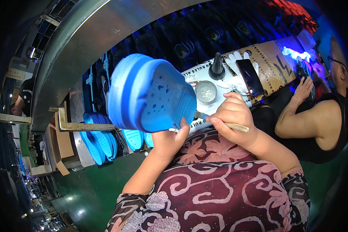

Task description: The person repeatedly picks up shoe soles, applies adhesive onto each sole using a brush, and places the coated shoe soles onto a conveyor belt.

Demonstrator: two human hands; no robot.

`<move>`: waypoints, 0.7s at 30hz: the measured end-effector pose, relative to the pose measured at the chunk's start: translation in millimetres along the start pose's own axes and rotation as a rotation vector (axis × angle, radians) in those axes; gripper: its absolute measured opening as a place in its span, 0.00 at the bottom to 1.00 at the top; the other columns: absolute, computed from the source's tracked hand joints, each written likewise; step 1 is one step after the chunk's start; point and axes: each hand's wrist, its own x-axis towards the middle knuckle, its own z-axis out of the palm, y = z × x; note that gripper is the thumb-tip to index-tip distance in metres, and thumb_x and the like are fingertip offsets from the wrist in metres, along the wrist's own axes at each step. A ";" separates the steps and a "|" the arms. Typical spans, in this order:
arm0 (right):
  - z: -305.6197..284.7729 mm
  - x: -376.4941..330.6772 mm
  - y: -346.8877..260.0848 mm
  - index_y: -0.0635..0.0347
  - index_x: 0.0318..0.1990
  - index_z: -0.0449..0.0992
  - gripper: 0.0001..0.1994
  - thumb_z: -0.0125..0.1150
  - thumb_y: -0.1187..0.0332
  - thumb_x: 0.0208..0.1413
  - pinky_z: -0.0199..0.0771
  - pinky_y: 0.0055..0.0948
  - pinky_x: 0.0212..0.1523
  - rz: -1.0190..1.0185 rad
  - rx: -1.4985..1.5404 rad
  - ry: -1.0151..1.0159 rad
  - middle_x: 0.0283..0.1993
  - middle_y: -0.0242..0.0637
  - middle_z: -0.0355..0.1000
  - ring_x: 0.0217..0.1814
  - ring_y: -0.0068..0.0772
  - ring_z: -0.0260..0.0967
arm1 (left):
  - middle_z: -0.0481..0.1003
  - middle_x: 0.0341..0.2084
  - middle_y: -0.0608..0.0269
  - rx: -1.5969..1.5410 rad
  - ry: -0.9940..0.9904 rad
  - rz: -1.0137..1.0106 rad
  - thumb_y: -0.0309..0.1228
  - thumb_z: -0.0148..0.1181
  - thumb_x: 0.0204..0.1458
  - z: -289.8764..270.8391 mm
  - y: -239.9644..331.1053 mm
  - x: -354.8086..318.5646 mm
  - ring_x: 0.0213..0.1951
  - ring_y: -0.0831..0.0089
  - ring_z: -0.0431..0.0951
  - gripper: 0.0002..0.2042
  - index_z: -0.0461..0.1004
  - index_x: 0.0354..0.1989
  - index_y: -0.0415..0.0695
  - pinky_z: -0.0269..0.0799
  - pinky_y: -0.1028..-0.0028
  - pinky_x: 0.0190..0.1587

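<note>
Underneath, left hand (169,142) clasps tilted blue clog (154,94), thumb at rim; right hand (234,119), apart, curls round brush (239,127), bristles by clog's edge. Clog hides part of white tabletop (220,98) bearing round dish (206,92), black bottle (217,69); co-worker (317,120) close at right.

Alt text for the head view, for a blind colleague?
The left hand holds up a blue perforated clog; the right hand holds a wooden-handled brush near its edge. Beyond are a round container, a black bottle and a smartphone.
</note>
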 end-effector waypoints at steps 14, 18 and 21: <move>-0.2 -3.2 -3.9 0.56 0.22 0.77 0.08 0.61 0.66 0.51 0.64 0.37 0.48 0.037 0.024 -0.028 0.21 0.31 0.70 0.28 0.33 0.68 | 0.68 0.50 0.48 0.028 -0.075 0.178 0.16 0.55 0.43 -2.9 -12.8 -2.8 0.53 0.59 0.72 0.29 0.58 0.57 0.32 0.66 0.62 0.56; -2.0 -5.3 -2.1 0.56 0.22 0.78 0.09 0.60 0.65 0.52 0.64 0.38 0.48 0.073 0.046 -0.029 0.21 0.31 0.70 0.28 0.34 0.68 | 0.69 0.49 0.48 0.053 -0.063 0.137 0.16 0.55 0.42 -4.7 -12.3 -7.6 0.53 0.59 0.72 0.28 0.59 0.56 0.32 0.66 0.62 0.57; 3.7 -3.2 4.0 0.56 0.23 0.78 0.09 0.60 0.65 0.52 0.64 0.38 0.48 0.046 0.074 0.044 0.21 0.31 0.70 0.27 0.35 0.67 | 0.73 0.41 0.49 0.148 -0.044 0.058 0.23 0.58 0.43 -4.5 -2.0 -3.4 0.42 0.58 0.75 0.19 0.68 0.47 0.34 0.70 0.63 0.48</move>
